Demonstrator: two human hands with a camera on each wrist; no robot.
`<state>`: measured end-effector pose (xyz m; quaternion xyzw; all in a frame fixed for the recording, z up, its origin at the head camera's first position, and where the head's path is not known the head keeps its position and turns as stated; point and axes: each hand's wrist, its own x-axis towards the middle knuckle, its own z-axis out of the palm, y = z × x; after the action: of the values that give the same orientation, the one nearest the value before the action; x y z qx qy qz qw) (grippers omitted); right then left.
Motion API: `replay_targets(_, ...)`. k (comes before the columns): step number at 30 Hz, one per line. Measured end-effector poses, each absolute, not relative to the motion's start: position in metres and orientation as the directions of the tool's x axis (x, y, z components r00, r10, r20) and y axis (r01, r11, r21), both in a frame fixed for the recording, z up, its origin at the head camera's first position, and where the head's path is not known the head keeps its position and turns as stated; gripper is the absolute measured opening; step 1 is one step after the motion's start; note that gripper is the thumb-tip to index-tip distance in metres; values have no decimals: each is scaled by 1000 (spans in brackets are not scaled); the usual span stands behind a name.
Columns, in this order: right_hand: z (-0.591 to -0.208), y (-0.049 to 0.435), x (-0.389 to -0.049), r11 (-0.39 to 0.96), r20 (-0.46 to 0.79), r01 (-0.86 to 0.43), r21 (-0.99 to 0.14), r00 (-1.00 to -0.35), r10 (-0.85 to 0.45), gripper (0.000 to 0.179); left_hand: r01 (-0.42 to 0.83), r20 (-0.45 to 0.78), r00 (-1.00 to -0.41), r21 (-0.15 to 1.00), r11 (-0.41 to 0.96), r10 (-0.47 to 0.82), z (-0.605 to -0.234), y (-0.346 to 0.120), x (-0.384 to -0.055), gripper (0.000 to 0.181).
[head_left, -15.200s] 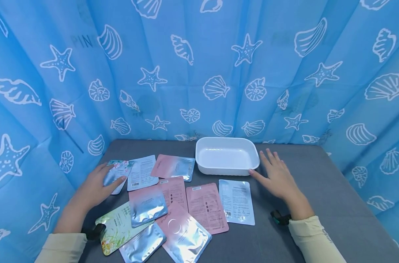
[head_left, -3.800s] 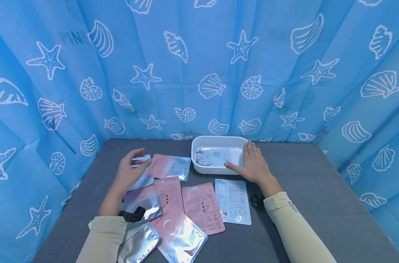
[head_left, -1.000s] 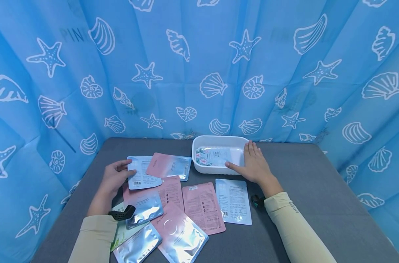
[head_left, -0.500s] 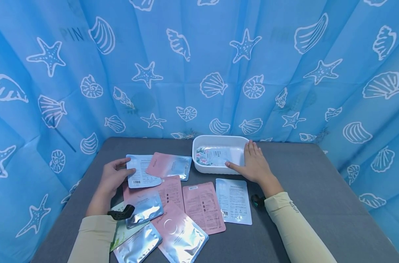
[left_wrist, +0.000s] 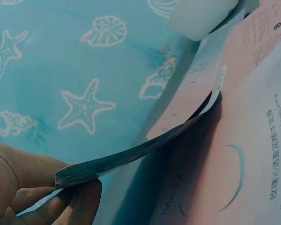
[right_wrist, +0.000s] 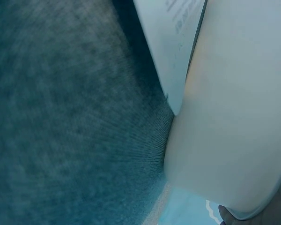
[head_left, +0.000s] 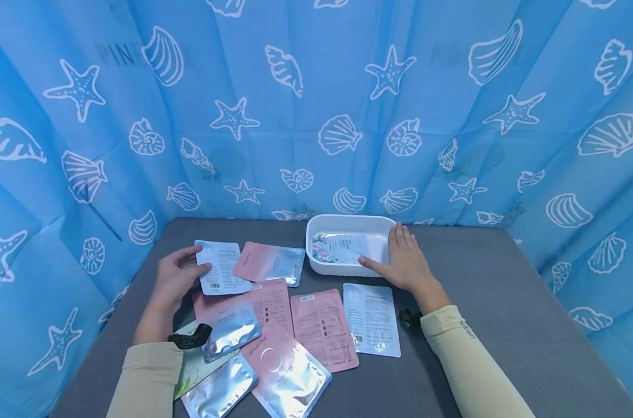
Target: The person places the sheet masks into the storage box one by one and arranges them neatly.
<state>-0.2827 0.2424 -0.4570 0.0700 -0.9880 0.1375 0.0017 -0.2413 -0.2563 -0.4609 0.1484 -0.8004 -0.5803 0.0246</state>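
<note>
Between thumb and fingers, my left hand (head_left: 172, 278) pinches the left edge of a light blue face mask packet (head_left: 223, 268) with printed text and a barcode. Seen edge-on in the left wrist view, that packet (left_wrist: 131, 157) is bowed, raised above a pink packet (left_wrist: 234, 154). My right hand (head_left: 409, 264) rests with straight fingers on the right end of a white plastic basin (head_left: 342, 270), its thumb over the front rim. A floral-printed face mask packet (head_left: 339, 248) lies inside the basin. The right wrist view is filled mostly by the basin's outer wall (right_wrist: 229, 117).
A pink-and-silver packet (head_left: 274, 264) lies left of the basin. Pink packets (head_left: 324, 331), silver-blue ones (head_left: 230, 328) and a green one (head_left: 196, 368) overlap in front. Another light blue packet (head_left: 371, 319) lies before the basin. A blue shell-print curtain (head_left: 316, 116) hangs behind the grey table.
The floral packet has gone from the table's left into the basin. Over the last second, my left hand has drawn the light blue packet slightly left and back. My right hand stays on the basin.
</note>
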Motion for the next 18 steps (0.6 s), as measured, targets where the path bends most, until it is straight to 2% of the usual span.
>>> replay_targets(18, -456, 242, -283, 953, 25, -139, -270, -990, -138, 131, -155, -48, -941, 941, 302, -334, -438, -256, -234, 60)
